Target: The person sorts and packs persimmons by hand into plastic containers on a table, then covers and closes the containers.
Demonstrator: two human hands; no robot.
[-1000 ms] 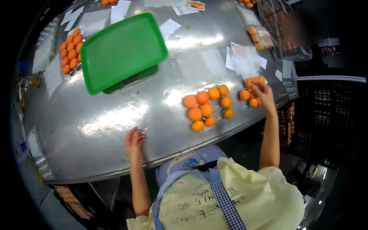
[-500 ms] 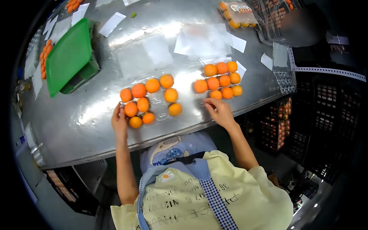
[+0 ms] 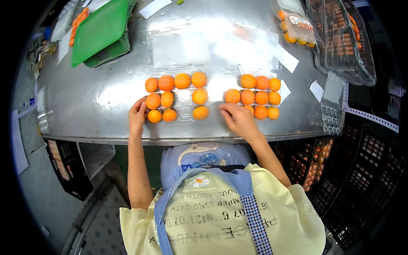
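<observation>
A clear plastic tray (image 3: 184, 113) of orange fruit lies at the middle of the metal table, with two vacant hollows in its third column. My left hand (image 3: 137, 114) is at its left edge, fingers curled together beside the fruit; what they grip, if anything, is too small to tell. To the right, a second clear tray (image 3: 233, 111) holds more orange fruit (image 3: 247, 97). My right hand (image 3: 238, 120) is at this tray's lower left corner, with thumb and fingers bent close together. Whether it holds anything is hidden. Both trays have transparent lids folded back behind them.
A green tray (image 3: 100, 32) rests on a box at the back left, beside more orange fruit (image 3: 77, 23). A closed fruit pack (image 3: 299, 26) and stacked clear packs (image 3: 340, 38) stand at the back right. White paper sheets (image 3: 288, 59) lie around. Crates sit below the table edge.
The view has turned and shifted. My left hand has come to the middle tray's left edge. My right hand has moved from the right tray's fruit to its lower left corner.
</observation>
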